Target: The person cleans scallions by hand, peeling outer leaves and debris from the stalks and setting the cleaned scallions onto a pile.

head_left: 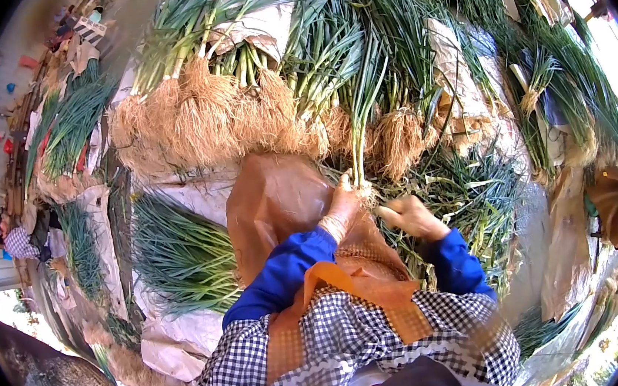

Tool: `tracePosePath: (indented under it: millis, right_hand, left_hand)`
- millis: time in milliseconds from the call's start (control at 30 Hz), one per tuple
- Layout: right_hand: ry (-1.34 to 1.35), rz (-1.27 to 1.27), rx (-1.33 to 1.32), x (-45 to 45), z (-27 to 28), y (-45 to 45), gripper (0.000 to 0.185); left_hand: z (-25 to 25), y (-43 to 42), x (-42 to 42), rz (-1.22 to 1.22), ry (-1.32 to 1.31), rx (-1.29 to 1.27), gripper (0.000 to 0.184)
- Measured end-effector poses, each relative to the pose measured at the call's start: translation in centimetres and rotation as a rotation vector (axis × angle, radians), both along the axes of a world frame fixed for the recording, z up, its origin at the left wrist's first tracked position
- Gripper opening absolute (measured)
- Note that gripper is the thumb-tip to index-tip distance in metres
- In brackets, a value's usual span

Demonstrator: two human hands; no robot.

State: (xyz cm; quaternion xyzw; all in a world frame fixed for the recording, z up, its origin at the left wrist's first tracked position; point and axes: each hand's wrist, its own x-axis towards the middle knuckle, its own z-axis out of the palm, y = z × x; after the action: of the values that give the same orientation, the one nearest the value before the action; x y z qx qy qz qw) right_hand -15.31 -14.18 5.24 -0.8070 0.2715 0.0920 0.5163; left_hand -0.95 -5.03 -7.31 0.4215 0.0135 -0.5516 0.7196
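Closed around the white lower ends of a few green onions (pixel 357 140), my left hand (pixel 343 208) keeps them upright over my lap, leaves pointing away from me. Their pale root tuft (pixel 363 191) sticks out beside its fingers. Just right of the roots is my right hand (pixel 412 218), apart from them, its fingers curled in; whether anything is inside cannot be seen. Under both hands a brown apron (pixel 272 196) covers my lap. Beyond them lies a row of green onions with long tan roots (pixel 204 110).
Left of my lap, a pile of green onions (pixel 181 254) rests on white sheeting (pixel 179 350). Loose leaves and trimmings (pixel 467 207) cover the ground at right. A person in a checked top (pixel 20 242) is at far left. More onions (pixel 566 86) lie at far right.
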Motion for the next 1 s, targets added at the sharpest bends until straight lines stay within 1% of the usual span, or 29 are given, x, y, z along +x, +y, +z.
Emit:
tracePosePath:
  millis: [33,67,100,167,233,267,300,367,400,433,500,533,567,600,633,667,700,733,767,800,833,867,933,967,1000]
  right_hand:
    - [-0.025,-0.088,0.096,-2.0,1.3,-0.4,0.033]
    - [0.008,-0.204,0.168,-4.2,1.3,-1.7,0.036]
    - [0.203,-0.236,0.129,-6.0,0.6,-3.8,0.035]
    - [0.644,0.192,-0.724,-10.6,-7.5,-9.0,0.039]
    - [0.291,-0.051,-0.896,-8.4,-7.4,-9.4,0.033]
    - [0.183,-0.129,-0.795,-4.9,-6.1,-9.4,0.033]
    - [0.088,-0.208,-0.674,-1.5,-4.9,-8.3,0.033]
    - [-0.056,-0.322,-0.482,4.3,-3.7,-7.6,0.036]
    - [-0.092,-0.323,-0.399,6.6,-3.8,-7.8,0.037]
    - [-0.125,-0.318,-0.316,8.4,-4.5,-8.3,0.038]
    - [-0.188,-0.334,-0.151,11.2,-8.3,-9.3,0.046]
    - [-0.14,-0.279,-0.128,12.1,-11.6,-10.5,0.051]
    - [-0.129,-0.378,-0.144,12.5,-11.9,-10.0,0.05]
    - [-0.187,-0.432,-0.272,12.4,-12.2,-9.2,0.048]
    - [-0.242,-0.484,-0.4,12.1,-11.6,-7.8,0.047]
    - [-0.189,-0.514,-0.592,11.7,-9.9,-6.2,0.043]
    - [-0.128,-0.552,-0.648,11.3,-11.6,-6.1,0.04]
    - [-0.017,-0.444,-0.807,10.3,-13.8,-6.3,0.027]
    - [0.092,-0.331,-0.961,9.7,-14.4,-6.3,0.03]
    - [0.265,-0.236,-0.977,9.1,-14.9,-6.5,0.042]
    - [-0.235,-0.5,-1.217,8.8,-14.6,-6.1,0.028]
    - [-0.223,-0.485,-1.208,8.6,-13.3,-5.9,0.028]
    - [-0.208,-0.47,-1.202,7.8,-11.2,-5.5,0.027]
    - [-0.218,-0.407,-1.037,7.4,-10.7,-5.2,0.027]
    - [-0.23,-0.342,-0.867,7.1,-10.2,-4.6,0.027]
  left_hand:
    - [0.1,0.0,0.1,-0.002,0.001,0.0,0.055]
    - [0.2,0.0,0.0,-0.028,-0.038,0.002,0.052]
    - [0.3,0.0,0.0,-0.058,-0.077,0.002,0.049]
    - [1.5,0.3,-0.3,-0.063,-0.104,-0.015,0.046]
    - [3.6,0.2,-0.4,-0.117,-0.023,0.019,0.046]
    - [0.8,0.0,-0.5,-0.137,-0.084,-0.012,0.044]
    - [1.2,0.5,-0.9,-0.139,-0.076,0.0,0.044]
    - [3.2,0.5,-0.2,-0.255,-0.189,0.103,0.045]
    - [1.2,0.2,-0.8,-0.175,-0.133,0.017,0.049]
    - [2.8,0.5,-0.7,-0.199,-0.061,0.024,0.035]
    - [1.8,0.9,-0.5,-0.242,-0.065,0.032,0.031]
    - [2.6,1.0,-0.4,-0.233,-0.066,0.034,0.031]
    - [4.1,0.9,-0.5,-0.202,0.014,0.07,0.027]
    - [5.1,0.8,-0.4,-0.172,0.094,0.103,0.023]
    - [4.6,0.7,-0.3,-0.166,0.099,0.101,0.023]
    - [3.6,0.8,-0.3,-0.178,0.163,0.061,0.019]
    - [2.7,0.9,-0.5,-0.194,0.226,0.023,0.016]
    - [3.3,0.8,-0.6,-0.244,0.228,0.005,0.013]
    - [3.3,0.8,-0.6,-0.247,0.232,0.006,0.013]
    - [3.4,0.8,-0.6,-0.279,0.271,-0.033,0.012]
    - [3.3,0.9,-0.7,-0.311,0.311,-0.072,0.012]
    - [3.3,1.0,-0.8,-0.324,0.315,-0.115,0.013]
    - [3.2,1.0,-1.1,-0.333,0.3,-0.103,0.014]
    - [3.1,1.0,-1.2,-0.334,0.281,-0.089,0.015]
    - [3.0,1.0,-1.0,-0.266,0.264,-0.061,0.016]
